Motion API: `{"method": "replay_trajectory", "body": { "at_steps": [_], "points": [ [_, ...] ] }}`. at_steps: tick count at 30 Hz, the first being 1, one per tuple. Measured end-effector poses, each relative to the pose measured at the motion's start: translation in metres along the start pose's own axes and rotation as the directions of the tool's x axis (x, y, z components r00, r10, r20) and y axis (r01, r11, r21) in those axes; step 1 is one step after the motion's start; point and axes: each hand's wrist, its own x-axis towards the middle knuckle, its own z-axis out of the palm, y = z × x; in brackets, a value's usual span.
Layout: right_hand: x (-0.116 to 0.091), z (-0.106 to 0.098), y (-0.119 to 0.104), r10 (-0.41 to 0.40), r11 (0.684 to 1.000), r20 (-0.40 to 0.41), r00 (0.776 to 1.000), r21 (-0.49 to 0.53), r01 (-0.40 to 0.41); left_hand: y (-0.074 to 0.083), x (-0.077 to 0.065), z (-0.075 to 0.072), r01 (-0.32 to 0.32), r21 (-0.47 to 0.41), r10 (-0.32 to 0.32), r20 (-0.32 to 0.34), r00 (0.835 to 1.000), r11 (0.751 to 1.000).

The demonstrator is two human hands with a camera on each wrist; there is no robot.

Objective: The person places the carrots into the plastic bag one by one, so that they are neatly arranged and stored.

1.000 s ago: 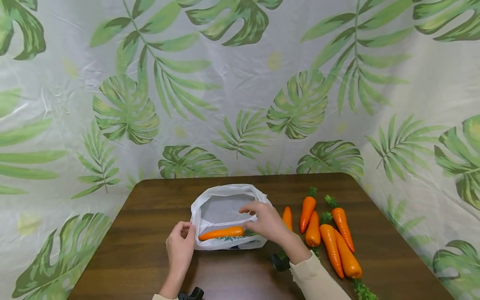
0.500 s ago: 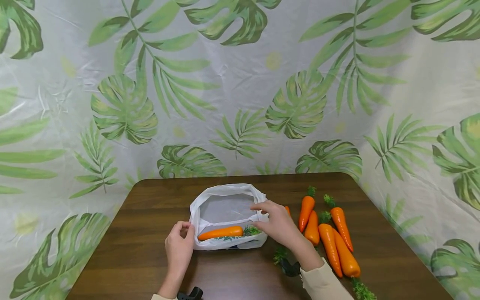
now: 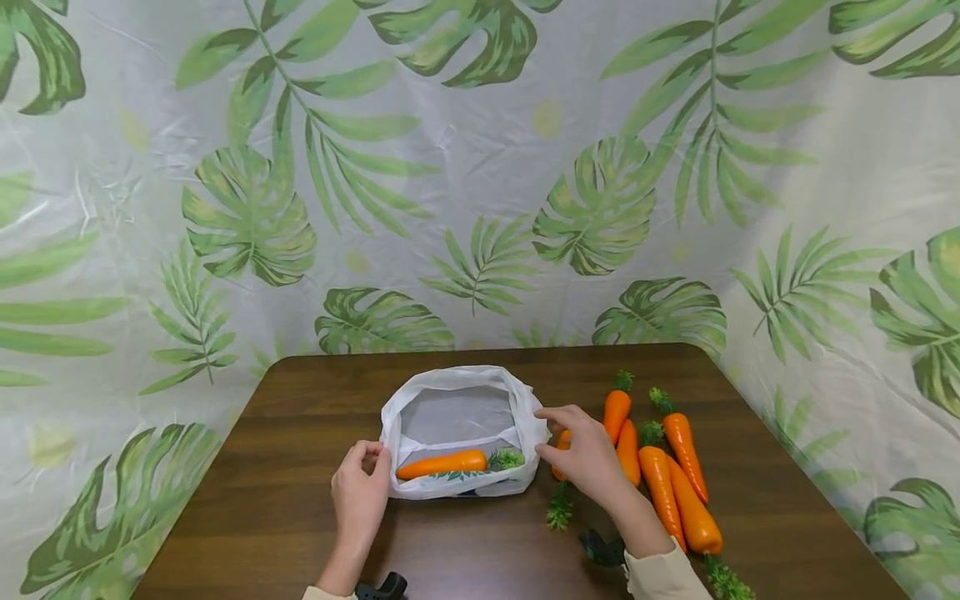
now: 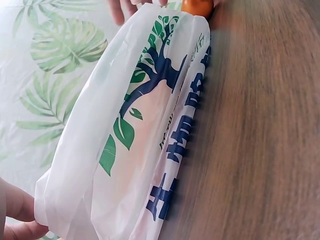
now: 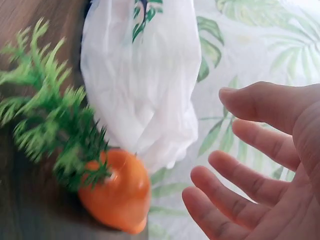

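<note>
A white plastic bag (image 3: 450,382) printed with green leaves lies on its side, its mouth held wide. Inside it rests an orange carrot (image 3: 444,464) with green leafy tops pointing right. My left hand (image 3: 362,487) pinches the bag's left edge between thumb and finger; the left wrist view shows these fingertips at the white plastic (image 4: 125,100). Just off the bag's right side is my right hand (image 3: 588,458), fingers spread and holding nothing. Beside that hand, close to the bag, lies another carrot (image 5: 117,192), partly hidden by the hand in the head view.
Several more carrots lie in a loose group at the right of the brown wooden table (image 3: 300,433), among them one carrot (image 3: 684,454) with its top pointing away. A leaf-patterned sheet (image 3: 480,183) hangs behind the table.
My right hand has drawn out of the bag's mouth and moved right, past its right edge, toward the loose carrots. The left hand stays at the left edge.
</note>
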Motion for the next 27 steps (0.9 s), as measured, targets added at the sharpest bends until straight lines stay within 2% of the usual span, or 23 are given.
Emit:
{"method": "replay_trajectory", "body": {
  "at_steps": [4, 12, 19, 27],
  "points": [
    [-0.004, -0.001, 0.010, 0.024, 1.000, -0.025, 0.999, -0.012, -0.024, -0.001, 0.000, 0.001, 0.001, -0.006, -0.001, 0.005, 1.000, 1.000],
    [-0.014, 0.004, 0.022, 0.132, 0.986, -0.034, 0.991, -0.098, -0.134, -0.004, -0.003, 0.002, -0.011, 0.012, 0.011, 0.012, 1.000, 1.000],
    [-0.015, 0.012, 0.029, 0.156, 0.970, -0.059, 0.986, -0.180, -0.164, -0.003, -0.002, -0.001, -0.035, 0.029, 0.036, -0.010, 0.999, 0.999],
    [-0.014, 0.016, 0.033, 0.182, 0.960, -0.072, 0.981, -0.202, -0.193, -0.001, -0.002, 0.002, -0.030, 0.038, 0.030, 0.003, 1.000, 0.999]
  ]
}}
